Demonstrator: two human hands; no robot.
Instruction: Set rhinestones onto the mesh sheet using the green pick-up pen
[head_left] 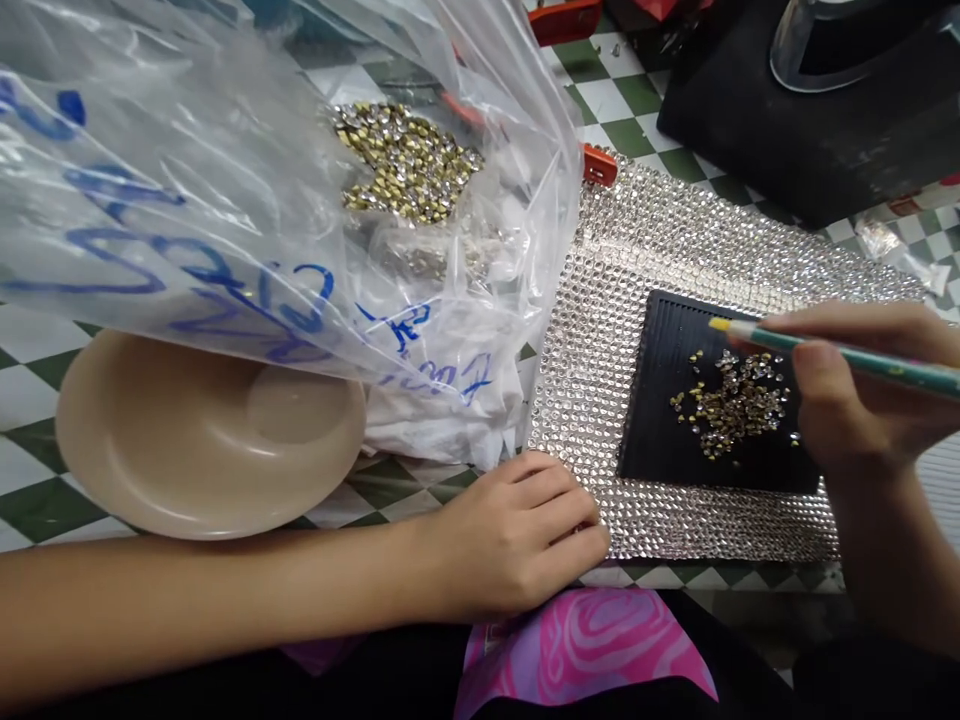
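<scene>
My right hand [862, 390] is closed round a green pencil [840, 352] with a yellow tip, pointing left. That tip hovers over or touches the upper part of a black ridged tray [652, 400]; I cannot tell which. Loose rhinestones [739, 405], some gold side up and some clear side up, lie heaped in the tray. Beneath it spreads a sheet set with rows of shiny rhinestones [577, 370]. My left hand [532, 530] lies palm down at the sheet's lower left corner, fingers loosely bent and side by side, fingertips partly hidden.
A clear plastic bag [285, 240] with blue writing overhangs a beige bowl [210, 450]. More gold and clear rhinestones [412, 165] show through it. Orange-red handled tools [600, 165] lie near the sheet's upper left. A black object [787, 130] stands on the checked tablecloth [607, 100].
</scene>
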